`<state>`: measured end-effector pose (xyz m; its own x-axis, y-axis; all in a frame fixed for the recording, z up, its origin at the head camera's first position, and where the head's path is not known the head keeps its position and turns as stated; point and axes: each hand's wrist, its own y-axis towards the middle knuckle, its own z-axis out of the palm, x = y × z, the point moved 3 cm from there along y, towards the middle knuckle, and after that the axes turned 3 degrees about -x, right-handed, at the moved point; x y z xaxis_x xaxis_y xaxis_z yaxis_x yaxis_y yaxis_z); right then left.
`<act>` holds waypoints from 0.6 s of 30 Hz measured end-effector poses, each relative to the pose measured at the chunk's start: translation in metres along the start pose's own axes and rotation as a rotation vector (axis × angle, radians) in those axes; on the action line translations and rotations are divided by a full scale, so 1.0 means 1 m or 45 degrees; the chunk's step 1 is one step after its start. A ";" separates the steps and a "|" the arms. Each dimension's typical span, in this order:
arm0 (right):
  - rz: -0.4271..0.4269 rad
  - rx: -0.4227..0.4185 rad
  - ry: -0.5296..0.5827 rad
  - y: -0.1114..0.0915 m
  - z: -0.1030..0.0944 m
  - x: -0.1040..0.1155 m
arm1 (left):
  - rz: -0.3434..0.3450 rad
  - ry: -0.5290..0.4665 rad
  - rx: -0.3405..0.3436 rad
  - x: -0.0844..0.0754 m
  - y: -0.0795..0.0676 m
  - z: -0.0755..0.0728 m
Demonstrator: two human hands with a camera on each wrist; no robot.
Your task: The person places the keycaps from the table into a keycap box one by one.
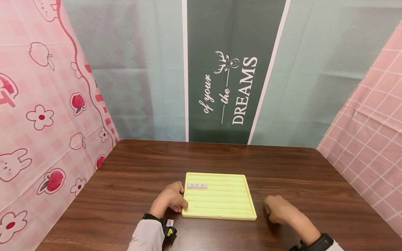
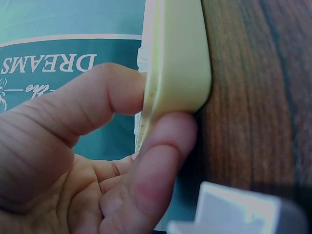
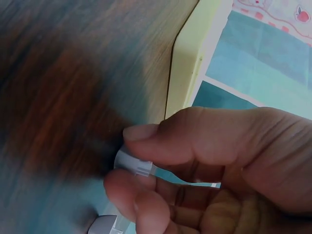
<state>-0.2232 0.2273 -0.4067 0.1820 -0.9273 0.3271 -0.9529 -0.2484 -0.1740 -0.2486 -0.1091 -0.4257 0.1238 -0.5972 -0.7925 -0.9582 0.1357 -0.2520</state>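
Note:
A shallow yellow tray (image 1: 224, 204) with long parallel grooves lies on the table. My left hand (image 1: 172, 197) grips its left side near the front corner. In the left wrist view the thumb lies on the rim and a finger presses the outer wall (image 2: 183, 63). Several small pale square keycaps (image 1: 197, 186) form a row at the left end of one groove. To the right of the tray, my right hand (image 1: 280, 210) is low over the table. Its thumb and finger pinch a small pale keycap (image 3: 131, 163), seen in the right wrist view and hidden in the head view.
Another small pale piece (image 3: 103, 225) appears at the bottom of the right wrist view. The brown wooden table (image 1: 150, 164) reaches back to a green and teal curtain (image 1: 216, 132). Pink patterned cloths (image 1: 41, 146) hang at both sides.

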 end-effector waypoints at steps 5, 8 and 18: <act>-0.012 0.013 0.016 0.000 0.000 -0.001 | -0.002 0.009 0.000 -0.001 -0.001 0.000; -0.024 0.031 0.028 0.001 0.000 -0.002 | 0.003 0.010 -0.002 -0.002 -0.001 -0.001; -0.235 0.001 0.137 0.001 -0.010 -0.001 | 0.004 0.002 0.002 -0.003 -0.003 -0.001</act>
<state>-0.2268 0.2306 -0.3981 0.3264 -0.8307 0.4510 -0.9055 -0.4117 -0.1029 -0.2466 -0.1083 -0.4222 0.1203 -0.5981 -0.7923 -0.9582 0.1389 -0.2503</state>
